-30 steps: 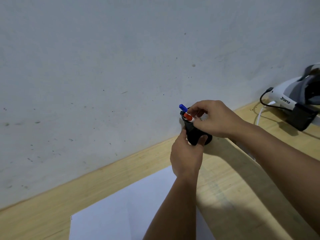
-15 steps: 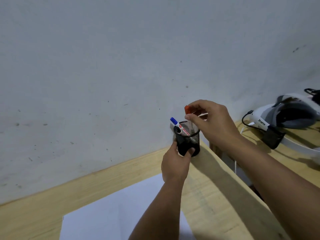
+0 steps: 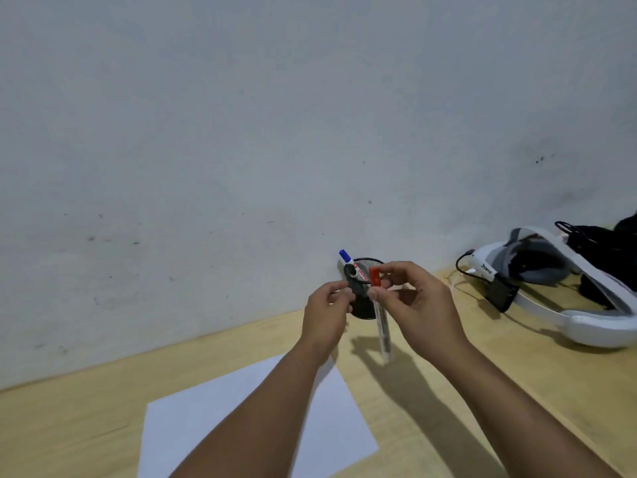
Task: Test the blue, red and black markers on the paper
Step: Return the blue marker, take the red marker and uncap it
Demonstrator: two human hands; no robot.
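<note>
Now, red marker (image 3: 381, 317): out of the cup and up in the air, red cap on top, its clear body hanging down over the table (image 3: 517, 391).
Right hand (image 3: 418, 305): fingers pinched on the red marker just under the cap.
Left hand (image 3: 327, 310): fingers curled in, close to the cup's left side; whether it touches the cup is hard to tell.
Cup (image 3: 362, 291): black mesh, by the wall (image 3: 310, 115), behind both hands.
Blue marker (image 3: 345, 257): stands in the cup, leaning left, blue cap up.
Black marker (image 3: 352, 272): only a dark end shows at the cup's rim.
Paper (image 3: 206, 426): white, flat on the table, under the left arm, nearer than the cup.
Headset (image 3: 551, 291): white, off to the right.
Change: half a second ago the red marker was partly inside the cup and the left hand held the cup; now the marker is all the way out.
</note>
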